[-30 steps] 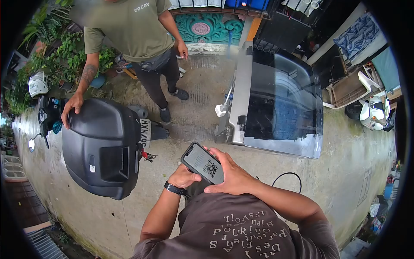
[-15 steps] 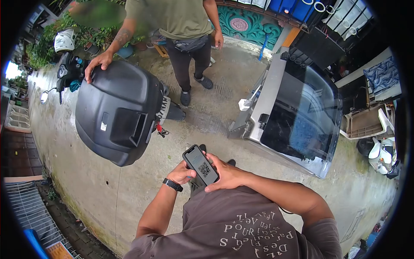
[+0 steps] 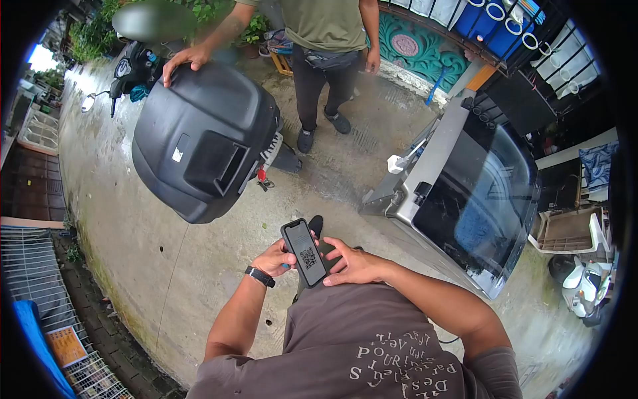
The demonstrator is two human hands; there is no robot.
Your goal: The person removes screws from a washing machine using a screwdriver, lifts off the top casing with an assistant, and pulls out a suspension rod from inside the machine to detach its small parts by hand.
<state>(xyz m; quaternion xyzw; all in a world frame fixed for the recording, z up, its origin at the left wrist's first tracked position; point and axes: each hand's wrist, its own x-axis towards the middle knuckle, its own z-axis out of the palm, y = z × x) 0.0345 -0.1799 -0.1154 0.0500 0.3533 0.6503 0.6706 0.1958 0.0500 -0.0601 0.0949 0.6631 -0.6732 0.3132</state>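
Observation:
A smartphone with a black-and-white square code on its grey screen is held in front of my body. Its left edge rests in my left hand, thumb along the side and fingertips showing at the far edge. My right hand is just beside the phone's right edge, fingers spread and curved. Whether a fingertip still touches the case I cannot tell. On my left wrist sits a black watch.
Ahead on the left is a black motorcycle top box, another person's hand resting on it. Red-tagged keys hang by it. A silver machine with a dark glass lid stands at right. Wet concrete lies underfoot.
My right hand has loosened from the phone and its fingers have spread to the right. My left hand keeps its hold. The view has shifted, so the surroundings sit further right.

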